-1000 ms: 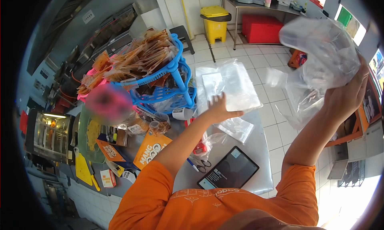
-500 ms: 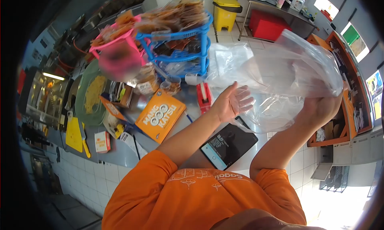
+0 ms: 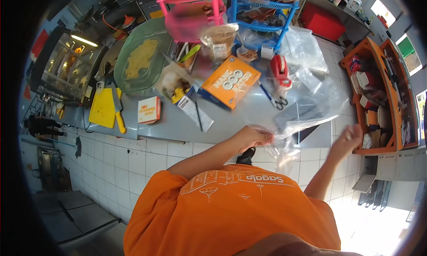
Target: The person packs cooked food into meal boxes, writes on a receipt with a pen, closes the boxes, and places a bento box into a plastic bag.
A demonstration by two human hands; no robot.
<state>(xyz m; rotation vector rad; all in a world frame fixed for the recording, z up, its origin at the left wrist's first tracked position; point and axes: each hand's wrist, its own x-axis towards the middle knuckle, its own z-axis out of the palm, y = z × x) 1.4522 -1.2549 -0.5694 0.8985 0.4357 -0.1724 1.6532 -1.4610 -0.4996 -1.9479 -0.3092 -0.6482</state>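
My left hand [image 3: 254,139] is closed on the gathered edge of a large clear plastic bag [image 3: 307,118] in front of my chest. The bag spreads to the right over the table's near edge and over a dark tablet, seen through the film. To its right is my right hand [image 3: 350,139], blurred and apart from the bag; its fingers are smeared. Beyond the bag lie scissors [image 3: 280,103], a blue-and-white pen [image 3: 267,93], a red tape dispenser [image 3: 280,71] and an orange box [image 3: 231,81].
The steel table [image 3: 173,122] holds a green tub [image 3: 144,56], a yellow board [image 3: 103,108] with a knife, and a small box [image 3: 149,109]. Pink [image 3: 215,4] and blue [image 3: 262,27] racks stand behind. An orange shelf [image 3: 373,96] is at right; a person [image 3: 44,126] stands far left.
My left hand has closed on the bag and come nearer my body. The bag has come down toward me, and my right hand has let go of it and lowered. The view has turned left.
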